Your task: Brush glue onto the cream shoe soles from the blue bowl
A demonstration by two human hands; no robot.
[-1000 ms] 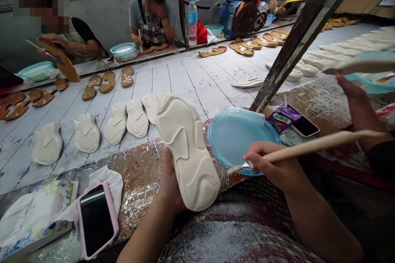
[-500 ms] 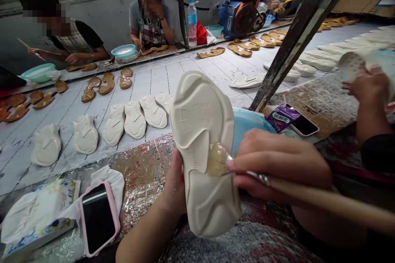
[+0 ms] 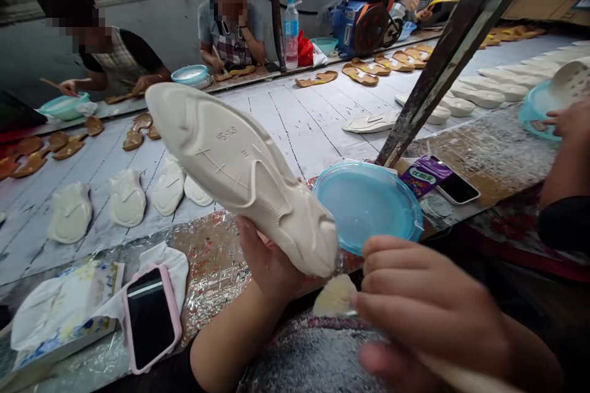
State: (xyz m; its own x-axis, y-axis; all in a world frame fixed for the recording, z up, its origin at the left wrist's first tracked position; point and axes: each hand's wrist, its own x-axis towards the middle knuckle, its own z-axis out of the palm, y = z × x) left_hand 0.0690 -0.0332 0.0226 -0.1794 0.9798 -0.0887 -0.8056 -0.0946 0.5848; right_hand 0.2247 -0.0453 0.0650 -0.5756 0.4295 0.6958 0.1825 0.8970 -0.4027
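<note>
At lower centre of the frame, the left hand (image 3: 265, 255) is gripping a pale rubber shoe sole (image 3: 239, 178), which is tilting up toward upper left. The right hand (image 3: 428, 313) is clenching a brush (image 3: 334, 296), its handle running off the bottom edge, bristles showing below the sole. Just beyond, a blue plastic plate (image 3: 366, 206) is sitting, its contents too faint to make out.

I'm holding the cream shoe sole (image 3: 239, 175) tilted up in my left hand (image 3: 267, 258), its moulded underside showing, while my right hand (image 3: 428, 313) grips the flat brush (image 3: 334, 296), bristles just below the sole's tip.
</note>
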